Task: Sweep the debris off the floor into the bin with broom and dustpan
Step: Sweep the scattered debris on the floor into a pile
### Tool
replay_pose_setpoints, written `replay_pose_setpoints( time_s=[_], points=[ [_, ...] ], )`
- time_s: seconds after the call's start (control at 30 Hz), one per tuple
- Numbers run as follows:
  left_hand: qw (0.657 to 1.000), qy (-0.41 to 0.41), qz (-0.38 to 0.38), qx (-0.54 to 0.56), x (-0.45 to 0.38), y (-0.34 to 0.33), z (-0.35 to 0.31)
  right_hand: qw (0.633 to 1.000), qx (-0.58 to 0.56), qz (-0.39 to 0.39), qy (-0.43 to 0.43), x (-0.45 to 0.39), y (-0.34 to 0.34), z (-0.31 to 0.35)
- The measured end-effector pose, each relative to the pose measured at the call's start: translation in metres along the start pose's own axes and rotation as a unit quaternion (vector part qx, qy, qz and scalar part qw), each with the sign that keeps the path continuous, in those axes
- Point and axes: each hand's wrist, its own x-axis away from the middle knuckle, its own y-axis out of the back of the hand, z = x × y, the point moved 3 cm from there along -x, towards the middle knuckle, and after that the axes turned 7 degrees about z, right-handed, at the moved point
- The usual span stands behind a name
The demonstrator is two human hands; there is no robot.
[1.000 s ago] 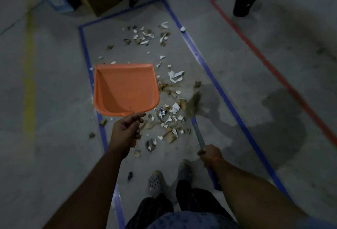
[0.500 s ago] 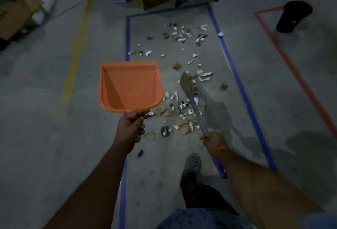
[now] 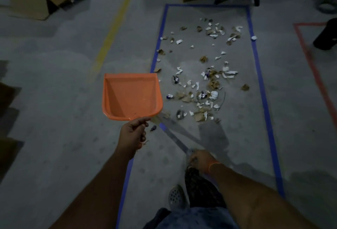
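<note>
Up front, the orange dustpan hangs above the floor, mouth pointing away from the person, its handle clenched in the left hand. Lower right, the right hand grips the broom, whose blurred shaft slants up-left toward the dustpan. Debris lies scattered inside the blue tape rectangle, right of the pan.

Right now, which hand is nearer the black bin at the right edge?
Right. The right hand grips the broom below and left of the bin; the left hand, holding the dustpan, is farther left.
</note>
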Motion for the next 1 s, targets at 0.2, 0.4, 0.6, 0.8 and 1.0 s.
replay_pose_setpoints(
  time_s=[0.2,0.4,0.6,0.8,1.0],
  points=[
    [0.999,-0.023,-0.017,0.024,0.001,0.019,0.005,0.997,0.018,0.073,-0.036,-0.014,-0.033,0.007],
    [0.999,0.002,-0.044,0.009,-0.022,0.029,0.008,0.994,-0.016,0.02,-0.108,-0.039,-0.019,-0.013],
    [0.999,-0.011,-0.047,0.012,-0.053,0.014,-0.013,0.979,-0.119,-0.068,-0.148,-0.053,0.075,-0.016],
    [0.998,-0.019,-0.057,0.01,-0.081,-0.001,-0.03,0.969,-0.118,-0.172,-0.134,-0.064,0.13,-0.014],
    [0.997,-0.016,-0.07,0.007,-0.089,0.002,-0.047,0.958,-0.191,-0.2,-0.072,-0.078,0.137,-0.004]
  ],
)
